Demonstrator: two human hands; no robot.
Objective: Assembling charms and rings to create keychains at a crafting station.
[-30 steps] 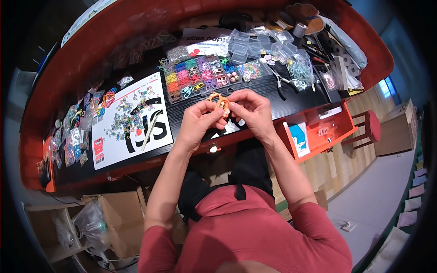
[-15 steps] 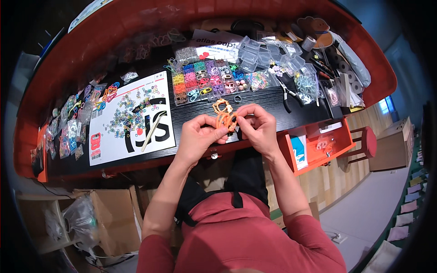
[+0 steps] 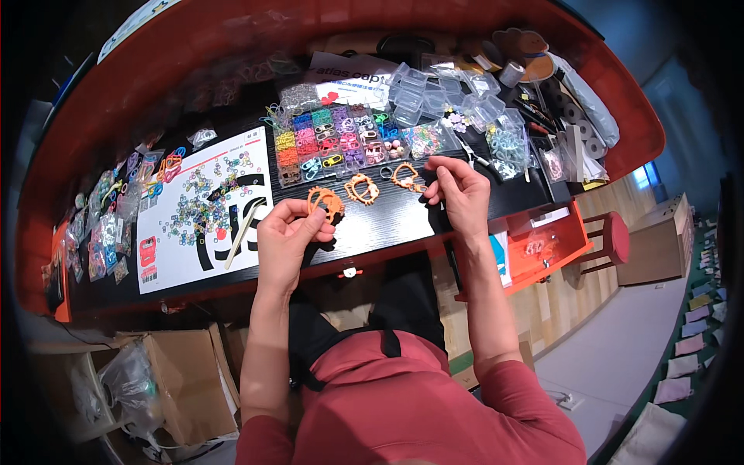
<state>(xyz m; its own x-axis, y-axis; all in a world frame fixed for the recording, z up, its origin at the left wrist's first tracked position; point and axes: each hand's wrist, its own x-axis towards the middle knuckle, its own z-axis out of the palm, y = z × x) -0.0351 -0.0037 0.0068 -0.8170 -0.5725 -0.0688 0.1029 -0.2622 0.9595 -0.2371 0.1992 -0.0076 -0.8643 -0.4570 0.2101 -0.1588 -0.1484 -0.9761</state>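
My left hand pinches an orange carabiner-like ring at the table's near edge. Just right of it, a second orange ring with small pale bits lies on the black table. Further right lies a third orange ring, close to the fingertips of my right hand. That hand is raised with fingers apart, and nothing shows clearly in it. Beyond the rings stands a clear compartment box filled with colourful small rings and clips. A small dark ring sits by its corner.
On the left, a white sheet carries scattered tiny coloured rings and a pale stick. Bagged parts crowd the far left. Pliers, empty clear cases and bags fill the right. An open red drawer juts out at right.
The orange rings, bunched between both hands before, are now separated: two lie on the table and one stays in my left hand. My hands have moved apart.
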